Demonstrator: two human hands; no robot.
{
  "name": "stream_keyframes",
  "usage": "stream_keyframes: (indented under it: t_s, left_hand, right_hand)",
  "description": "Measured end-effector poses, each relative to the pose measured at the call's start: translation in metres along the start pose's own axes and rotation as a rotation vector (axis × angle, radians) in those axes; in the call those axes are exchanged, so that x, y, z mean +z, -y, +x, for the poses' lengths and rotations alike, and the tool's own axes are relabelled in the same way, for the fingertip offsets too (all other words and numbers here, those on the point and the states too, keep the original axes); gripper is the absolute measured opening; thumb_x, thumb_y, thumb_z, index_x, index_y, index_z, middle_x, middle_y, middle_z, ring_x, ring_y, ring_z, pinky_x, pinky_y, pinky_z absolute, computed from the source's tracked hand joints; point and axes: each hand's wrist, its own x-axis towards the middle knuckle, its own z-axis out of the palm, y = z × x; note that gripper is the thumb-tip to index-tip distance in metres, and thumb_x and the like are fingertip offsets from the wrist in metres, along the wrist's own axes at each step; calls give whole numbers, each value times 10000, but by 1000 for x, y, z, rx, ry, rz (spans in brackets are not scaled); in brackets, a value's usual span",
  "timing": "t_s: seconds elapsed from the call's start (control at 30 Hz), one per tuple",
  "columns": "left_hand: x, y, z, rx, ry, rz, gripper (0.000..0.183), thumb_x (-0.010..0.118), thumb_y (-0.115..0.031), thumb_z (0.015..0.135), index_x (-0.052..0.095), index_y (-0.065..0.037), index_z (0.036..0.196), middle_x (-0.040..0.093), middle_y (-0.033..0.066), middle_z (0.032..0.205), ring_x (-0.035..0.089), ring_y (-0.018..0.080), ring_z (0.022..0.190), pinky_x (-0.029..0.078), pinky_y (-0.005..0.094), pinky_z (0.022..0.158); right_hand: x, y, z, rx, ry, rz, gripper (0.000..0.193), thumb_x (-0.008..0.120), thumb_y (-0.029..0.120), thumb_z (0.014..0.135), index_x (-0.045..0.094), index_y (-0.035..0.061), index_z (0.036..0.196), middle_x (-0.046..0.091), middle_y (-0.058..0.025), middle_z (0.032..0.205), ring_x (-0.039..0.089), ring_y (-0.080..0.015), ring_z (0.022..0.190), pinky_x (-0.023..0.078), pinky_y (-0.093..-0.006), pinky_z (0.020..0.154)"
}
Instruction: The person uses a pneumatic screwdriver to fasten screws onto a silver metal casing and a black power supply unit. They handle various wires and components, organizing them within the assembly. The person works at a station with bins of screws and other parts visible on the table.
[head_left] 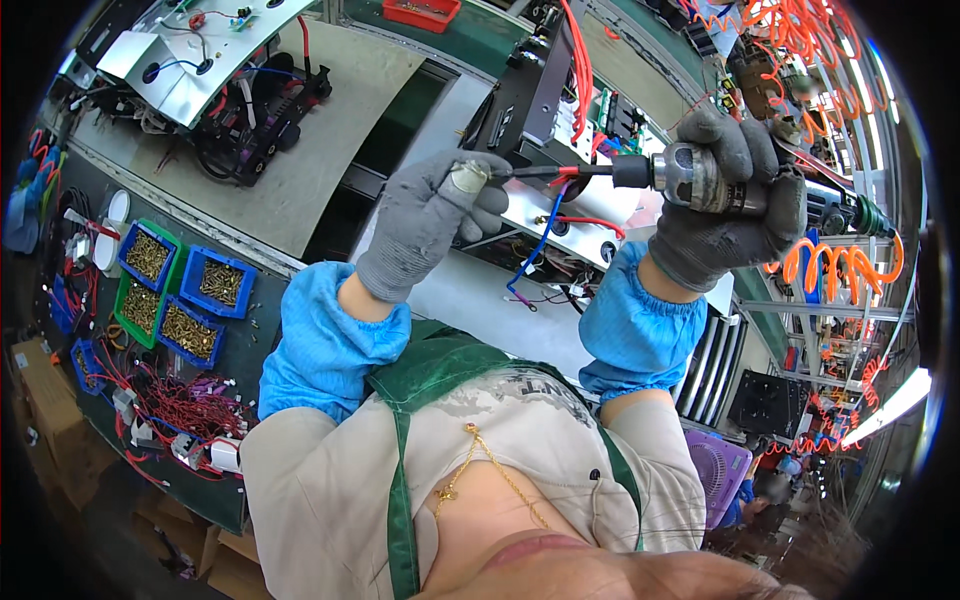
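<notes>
My right hand (728, 205), in a grey glove, is wrapped round a power screwdriver (632, 171) held level, its bit pointing left. The gloved fingers of my left hand (420, 215) are pinched together at the bit's tip; whatever sits between them is too small to make out. A light patch covers the left thumb. Behind both hands stands an open electrical unit with a black panel (545, 85) and green circuit boards (622, 115). Red wires (578, 60) rise from it, and a blue wire (546, 240) hangs below the bit.
On the left bench, blue and green bins (178, 250) hold brass-coloured screws beside a heap of red wires (190, 410). A second open unit (255, 120) stands at the far left. Orange coiled hoses (800, 255) hang at right. A purple fan (712, 470) is at lower right.
</notes>
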Motion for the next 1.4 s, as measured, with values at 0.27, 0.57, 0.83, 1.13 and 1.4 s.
stream_keyframes:
  t_s: [0.27, 0.57, 0.83, 1.13, 1.4]
  left_hand:
    - [-28, -2, 1, -238, 28, 32, 577, 331, -472, 974, 579, 41, 1063, 609, 103, 789, 562, 105, 587, 426, 204, 491]
    - [17, 72, 14, -523, 218, -1067, 863, 434, -684, 824, 379, 24, 1315, 526, 214, 1147, 608, 261, 905, 560, 368, 775]
    - [2, 79, 17, -583, 330, -1015, 921, 447, -731, 783, 404, 36, 1290, 545, 180, 1113, 616, 263, 908, 571, 380, 755]
    - [14, 71, 12, -500, 206, -872, 842, 400, -667, 855, 294, -22, 1386, 362, 185, 1382, 519, 331, 1120, 471, 405, 905]
    - [-35, -2, 24, 651, -795, 1004, 387, 722, -134, 706, 616, -81, 1075, 626, 57, 857, 589, 225, 830, 453, 366, 781]
  right_hand:
    - [-10, 17, 57, 68, 44, 147, 238, 637, 186, 729, 584, 90, 940, 476, 67, 701, 481, -111, 671, 412, -432, 879]
    - [-48, -30, 108, 305, 118, 387, 290, 727, 114, 640, 590, 97, 895, 540, 90, 689, 523, -94, 643, 426, -380, 842]
    - [-56, -47, 111, 296, 2, 281, 301, 736, 123, 600, 589, 102, 861, 575, 80, 676, 562, -92, 629, 457, -359, 823]
    - [-55, -70, 106, 341, -48, 416, 261, 680, 165, 675, 589, 104, 912, 560, 49, 738, 529, -145, 646, 440, -449, 842]
    - [-30, -67, 93, 269, 36, 63, 295, 701, 108, 669, 566, 82, 931, 499, 76, 703, 482, -101, 636, 394, -393, 853]
